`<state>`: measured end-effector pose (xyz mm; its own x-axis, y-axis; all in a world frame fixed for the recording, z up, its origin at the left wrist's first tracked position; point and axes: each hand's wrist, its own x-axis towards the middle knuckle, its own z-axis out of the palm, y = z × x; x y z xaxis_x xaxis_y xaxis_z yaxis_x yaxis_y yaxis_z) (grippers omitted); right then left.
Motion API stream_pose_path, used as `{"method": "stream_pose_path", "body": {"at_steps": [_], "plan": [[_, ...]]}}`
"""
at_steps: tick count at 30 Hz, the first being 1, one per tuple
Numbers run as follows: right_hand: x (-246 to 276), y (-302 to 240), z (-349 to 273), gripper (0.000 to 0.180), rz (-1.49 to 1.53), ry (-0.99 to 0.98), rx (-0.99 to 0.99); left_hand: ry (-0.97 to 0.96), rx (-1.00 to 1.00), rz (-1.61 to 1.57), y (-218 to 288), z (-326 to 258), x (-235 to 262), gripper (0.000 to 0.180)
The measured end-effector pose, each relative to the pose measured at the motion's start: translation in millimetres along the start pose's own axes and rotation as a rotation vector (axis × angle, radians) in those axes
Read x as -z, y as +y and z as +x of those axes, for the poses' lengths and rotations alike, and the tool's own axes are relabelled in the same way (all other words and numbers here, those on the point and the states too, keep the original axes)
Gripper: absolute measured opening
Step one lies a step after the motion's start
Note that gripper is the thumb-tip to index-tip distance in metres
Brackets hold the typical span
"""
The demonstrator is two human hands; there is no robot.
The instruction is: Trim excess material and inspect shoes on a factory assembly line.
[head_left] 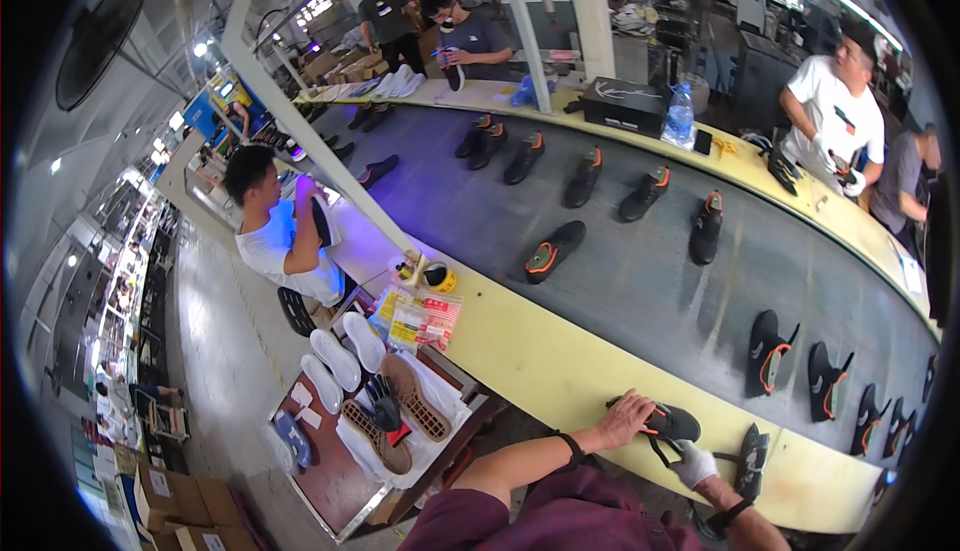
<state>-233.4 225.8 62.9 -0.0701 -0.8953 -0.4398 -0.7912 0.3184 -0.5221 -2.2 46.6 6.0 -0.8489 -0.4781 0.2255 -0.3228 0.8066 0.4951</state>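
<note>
A black shoe lies on the cream-yellow ledge in front of me. My left hand, bare, grips the shoe's left end, with its fingers over the top. Just below, my right hand in a white glove is closed, close against the near side of the shoe. A thin dark strip runs between the shoe and the gloved fingers; what exactly they pinch is hidden. To the right of the glove, a second black shoe rests on the ledge.
Beyond the ledge, a grey conveyor belt carries several black shoes with orange trim. At left, a low table bears soles and insoles, near plastic packets and a yellow tape roll. Co-workers sit or stand around the belt.
</note>
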Motion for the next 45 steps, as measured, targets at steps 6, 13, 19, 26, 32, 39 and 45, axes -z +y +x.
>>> {"method": "stream_pose_path", "body": {"at_steps": [6,13,19,26,32,39,45], "plan": [[-99.3,-21.9,-2.1,0.051,0.613,0.432,-0.151,-0.017,-0.049,-0.076,8.6,2.1,0.9,0.053],[-56.3,-43.6,47.7,0.028,0.903,0.591,-0.252,-0.111,-0.061,-0.132,-4.3,23.1,26.6,0.080],[-32.7,-52.5,58.0,0.024,1.005,0.500,-0.378,-0.107,0.010,-0.075,-2.7,22.5,4.1,0.067],[-27.5,-42.0,95.0,0.027,0.916,0.404,-0.308,-0.132,0.071,-0.068,8.9,24.7,8.2,0.060],[-21.4,-36.1,133.6,0.041,0.577,0.210,-0.357,-0.078,0.043,-0.062,7.1,27.3,9.0,0.060],[-20.0,-21.9,170.6,0.043,0.295,0.008,-0.365,-0.064,0.050,-0.096,7.2,27.0,6.6,0.063],[-3.8,-27.3,201.2,0.030,0.058,-0.422,-0.370,-0.072,0.085,-0.054,10.6,28.1,4.6,0.068]]}}
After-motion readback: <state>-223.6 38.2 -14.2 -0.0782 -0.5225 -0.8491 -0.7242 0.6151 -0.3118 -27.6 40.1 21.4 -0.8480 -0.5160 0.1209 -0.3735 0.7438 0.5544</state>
